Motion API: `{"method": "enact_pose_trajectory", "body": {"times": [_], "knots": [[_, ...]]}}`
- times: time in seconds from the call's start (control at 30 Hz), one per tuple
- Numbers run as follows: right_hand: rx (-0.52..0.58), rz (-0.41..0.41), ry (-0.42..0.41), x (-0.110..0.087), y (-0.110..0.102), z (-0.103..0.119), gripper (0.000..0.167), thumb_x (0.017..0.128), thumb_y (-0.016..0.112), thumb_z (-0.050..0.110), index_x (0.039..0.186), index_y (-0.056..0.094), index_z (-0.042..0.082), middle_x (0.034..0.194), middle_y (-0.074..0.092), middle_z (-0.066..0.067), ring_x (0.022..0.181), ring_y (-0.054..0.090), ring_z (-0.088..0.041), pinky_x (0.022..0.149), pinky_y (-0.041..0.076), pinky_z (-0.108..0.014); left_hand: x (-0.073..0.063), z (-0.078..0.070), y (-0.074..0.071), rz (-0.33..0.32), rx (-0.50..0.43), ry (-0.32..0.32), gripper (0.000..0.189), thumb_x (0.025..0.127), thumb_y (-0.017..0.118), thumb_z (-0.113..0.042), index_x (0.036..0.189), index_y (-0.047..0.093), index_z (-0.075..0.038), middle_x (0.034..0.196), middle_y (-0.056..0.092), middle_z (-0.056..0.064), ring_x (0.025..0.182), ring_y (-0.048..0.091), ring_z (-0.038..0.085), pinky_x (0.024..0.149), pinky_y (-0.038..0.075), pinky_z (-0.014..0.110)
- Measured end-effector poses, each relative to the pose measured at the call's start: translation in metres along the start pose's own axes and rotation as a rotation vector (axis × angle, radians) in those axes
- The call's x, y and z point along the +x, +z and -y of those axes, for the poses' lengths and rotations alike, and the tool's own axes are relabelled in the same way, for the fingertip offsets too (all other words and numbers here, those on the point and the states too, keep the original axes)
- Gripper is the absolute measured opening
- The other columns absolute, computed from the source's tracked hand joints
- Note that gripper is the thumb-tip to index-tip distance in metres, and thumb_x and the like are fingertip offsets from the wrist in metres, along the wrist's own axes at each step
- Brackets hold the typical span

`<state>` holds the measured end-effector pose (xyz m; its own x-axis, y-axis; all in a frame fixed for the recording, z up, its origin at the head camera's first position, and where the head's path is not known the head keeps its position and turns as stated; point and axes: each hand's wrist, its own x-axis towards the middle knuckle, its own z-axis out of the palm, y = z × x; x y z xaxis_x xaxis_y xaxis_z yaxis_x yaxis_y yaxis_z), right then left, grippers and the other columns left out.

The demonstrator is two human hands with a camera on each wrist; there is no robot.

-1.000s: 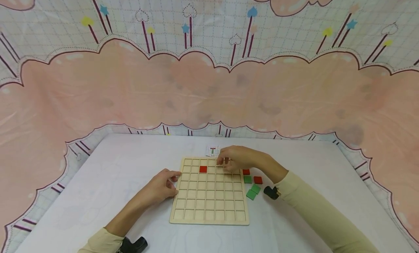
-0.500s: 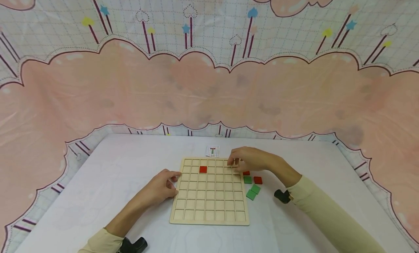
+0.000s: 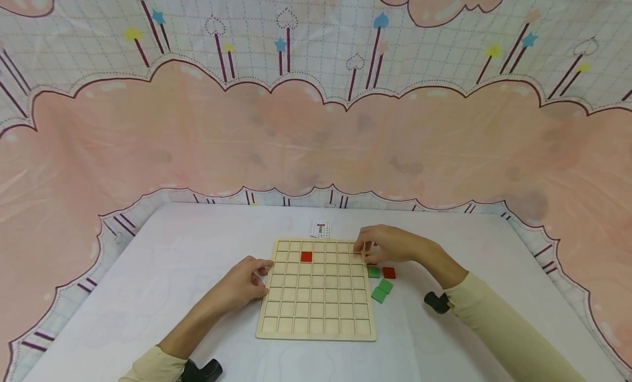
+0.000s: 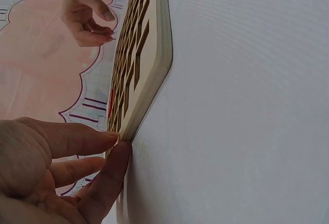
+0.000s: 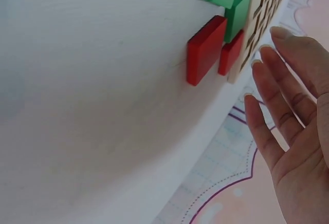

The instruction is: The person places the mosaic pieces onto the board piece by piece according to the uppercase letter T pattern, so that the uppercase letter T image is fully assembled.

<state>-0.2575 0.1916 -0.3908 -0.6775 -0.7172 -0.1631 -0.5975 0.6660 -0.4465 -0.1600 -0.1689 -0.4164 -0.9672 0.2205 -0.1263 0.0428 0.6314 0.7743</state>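
Note:
A square wooden grid board (image 3: 316,328) lies on the white table, with one red tile (image 3: 306,256) set in a cell of its second row. Against the board's left edge rest the thumb and index finger of my left hand (image 3: 242,283); the left wrist view shows these fingertips touching the rim. My right hand (image 3: 387,243) hovers over the board's upper right corner, fingers loosely bent and holding nothing, as the right wrist view (image 5: 303,121) confirms. Just below it, beside the right edge, lie loose green tiles (image 3: 378,294) and red tiles (image 3: 389,273); the hand mostly covers one red tile.
A small pattern card (image 3: 321,229) printed with a red and green T shape lies behind the board. The white table (image 3: 444,338) extends around it, with a patterned cloth backdrop (image 3: 296,135) behind.
My right hand has moved rightward across the top of the board to its upper right corner, coming over a loose red tile. The left hand and the tiles have stayed put.

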Motion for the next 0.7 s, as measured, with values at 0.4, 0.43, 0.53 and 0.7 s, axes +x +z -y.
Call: {"method": "enact_pose_trajectory", "body": {"times": [0.4, 0.43, 0.53, 0.7], "knots": [[0.032, -0.028, 0.052, -0.013, 0.001, -0.009, 0.026, 0.090, 0.076, 0.015, 0.116, 0.073, 0.021, 0.108, 0.066, 0.010, 0.102, 0.061, -0.013, 0.088, 0.054, -0.033, 0.001, 0.002, 0.000, 0.008, -0.007, -0.001, 0.060, 0.079, 0.073, 0.012, 0.136, 0.058, 0.008, 0.107, 0.055, 0.011, 0.080, 0.054, 0.017, 0.059, 0.046, 0.024], [0.033, -0.031, 0.055, -0.014, 0.001, -0.010, 0.027, 0.090, 0.076, 0.015, 0.116, 0.073, 0.020, 0.108, 0.066, 0.010, 0.102, 0.061, -0.013, 0.088, 0.054, -0.033, 0.001, 0.002, 0.000, 0.008, -0.008, 0.000, 0.060, 0.079, 0.073, 0.012, 0.136, 0.057, 0.008, 0.107, 0.055, 0.011, 0.080, 0.054, 0.017, 0.059, 0.046, 0.024], [0.034, -0.037, 0.067, -0.016, 0.003, -0.012, 0.029, 0.090, 0.076, 0.014, 0.118, 0.073, 0.021, 0.109, 0.066, 0.010, 0.103, 0.061, -0.012, 0.089, 0.053, -0.033, 0.001, 0.002, 0.000, 0.010, -0.011, 0.001, 0.060, 0.079, 0.073, 0.012, 0.136, 0.057, 0.009, 0.107, 0.055, 0.011, 0.080, 0.055, 0.017, 0.059, 0.046, 0.024], [0.035, -0.041, 0.087, -0.018, 0.004, -0.013, 0.031, 0.089, 0.076, 0.014, 0.119, 0.072, 0.021, 0.110, 0.066, 0.010, 0.103, 0.060, -0.013, 0.090, 0.053, -0.034, 0.001, 0.002, 0.000, 0.011, -0.011, -0.003, 0.060, 0.078, 0.074, 0.012, 0.136, 0.057, 0.009, 0.107, 0.055, 0.011, 0.080, 0.054, 0.017, 0.059, 0.047, 0.024]]}}
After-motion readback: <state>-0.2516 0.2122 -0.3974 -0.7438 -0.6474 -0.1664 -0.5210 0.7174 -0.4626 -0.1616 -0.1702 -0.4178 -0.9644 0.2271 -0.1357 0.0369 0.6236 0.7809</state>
